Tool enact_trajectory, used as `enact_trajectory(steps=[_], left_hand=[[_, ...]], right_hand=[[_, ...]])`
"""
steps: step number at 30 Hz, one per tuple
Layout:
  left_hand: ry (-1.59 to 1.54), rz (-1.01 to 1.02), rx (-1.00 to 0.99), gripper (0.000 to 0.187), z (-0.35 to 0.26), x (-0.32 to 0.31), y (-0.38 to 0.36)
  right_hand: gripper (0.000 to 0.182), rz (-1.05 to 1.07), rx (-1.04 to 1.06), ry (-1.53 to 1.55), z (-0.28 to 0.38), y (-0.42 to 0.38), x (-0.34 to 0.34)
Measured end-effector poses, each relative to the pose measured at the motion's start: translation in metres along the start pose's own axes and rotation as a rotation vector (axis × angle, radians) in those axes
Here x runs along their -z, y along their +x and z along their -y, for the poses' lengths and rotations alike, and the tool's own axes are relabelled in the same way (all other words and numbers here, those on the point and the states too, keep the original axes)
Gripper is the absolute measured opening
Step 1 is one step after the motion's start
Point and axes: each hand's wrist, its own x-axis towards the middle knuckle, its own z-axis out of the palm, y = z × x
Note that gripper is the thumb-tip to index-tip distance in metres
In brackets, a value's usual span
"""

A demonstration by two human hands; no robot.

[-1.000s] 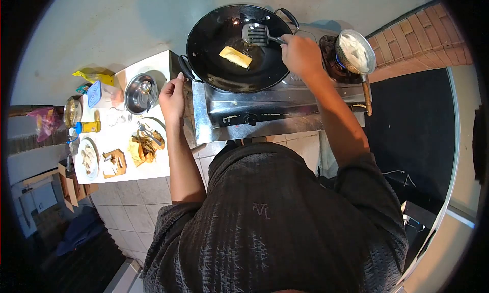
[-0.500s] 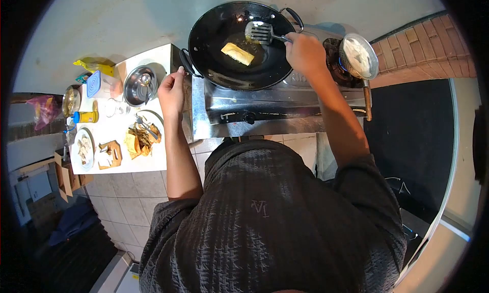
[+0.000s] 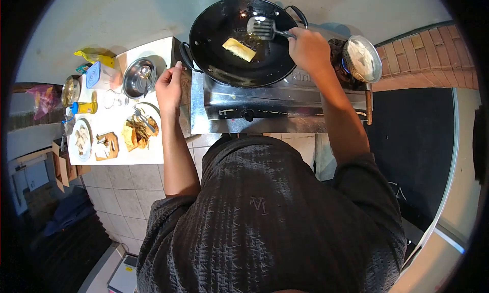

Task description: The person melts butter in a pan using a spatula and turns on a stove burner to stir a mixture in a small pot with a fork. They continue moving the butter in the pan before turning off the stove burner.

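My right hand [image 3: 309, 51] is closed round the handle of a slotted metal spatula [image 3: 263, 28], whose head is inside the black wok [image 3: 214, 66] near its far wall. A golden, rectangular rolled pastry [image 3: 239, 50] lies in a little oil on the wok's bottom, apart from the spatula. Beside the wok's left handle [image 3: 187, 56], my left hand [image 3: 169, 88] is loosely closed with the thumb up. I see nothing between its fingers, and it appears apart from the handle. Under the wok is a steel gas stove [image 3: 285, 107].
Right of the wok, a wooden-handled pan [image 3: 362, 58] with white contents sits over a blue flame. On the white table [image 3: 109, 125] to the left stand a steel bowl [image 3: 135, 84], a yellow jar [image 3: 87, 108], a plate of filling with a fork [image 3: 150, 109], and another plate [image 3: 81, 153].
The view has shifted slightly, so the stove and table sit a little higher. The spatula stays near the wok's far wall, and the pastry keeps its place. Both hands keep their grip shapes.
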Motion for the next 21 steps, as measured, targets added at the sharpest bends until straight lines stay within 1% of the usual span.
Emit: enact_trajectory(steps=[2, 6, 8, 9, 11, 12, 14, 15, 17, 21], left_hand=[[-0.018, -0.001, -0.011, 0.030, 0.004, 0.000, 0.002], [-0.016, -0.008, 0.010, 0.030, 0.004, -0.001, 0.004], [-0.014, -0.019, 0.010, 0.030, -0.001, -0.003, 0.000], [-0.015, -0.029, 0.013, 0.030, -0.004, -0.003, -0.001], [-0.022, -0.025, 0.011, 0.030, -0.003, -0.002, 0.000], [-0.029, -0.022, 0.012, 0.030, -0.002, -0.002, 0.001], [-0.018, -0.019, 0.016, 0.030, -0.002, -0.002, 0.001], [-0.005, -0.016, 0.018, 0.029, -0.001, -0.002, 0.002], [-0.015, -0.017, 0.020, 0.029, 0.000, -0.001, 0.003], [-0.039, -0.013, -0.003, 0.030, 0.000, -0.001, 0.004]], right_hand=[[0.022, 0.050, 0.033, 0.082, -0.004, 0.002, 0.000], [0.022, -0.007, -0.007, 0.076, 0.001, 0.000, -0.002], [0.022, 0.082, -0.003, 0.021, 0.000, 0.001, 0.000], [0.022, 0.079, -0.004, 0.021, -0.001, 0.001, -0.001], [0.022, 0.029, -0.011, 0.174, -0.002, -0.001, -0.003], [0.022, 0.027, -0.010, 0.172, -0.002, -0.001, -0.002], [0.023, 0.053, -0.025, -0.017, 0.004, -0.002, 0.005], [0.023, 0.051, -0.026, -0.016, 0.003, -0.001, 0.005], [0.023, 0.062, -0.003, 0.113, -0.001, 0.000, 0.005], [0.021, 0.047, -0.055, 0.020, 0.003, 0.000, 0.007]])
